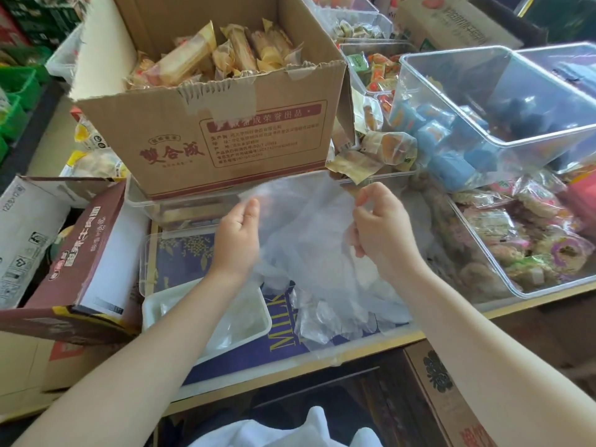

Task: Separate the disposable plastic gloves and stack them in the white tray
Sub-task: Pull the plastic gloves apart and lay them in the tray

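- Your left hand (237,240) pinches the upper left edge of a thin, clear, crinkled plastic glove (303,221), thumb and fingers closed on the film.
- Your right hand (382,232) pinches the opposite edge with curled fingers, so the glove hangs stretched between both hands above the table, near the big brown cardboard box of wrapped snacks (213,124).
- Below it, a loose heap of clear plastic gloves (335,311) lies on the dark blue printed surface; these look unsorted.
- The shallow white rectangular tray (258,322) sits just left of that heap, partly under your left forearm. It seems to hold some clear film already; how many pieces, I cannot tell.
- My judgement: you are early to midway. The held glove must be laid in the tray, and the heap remains.
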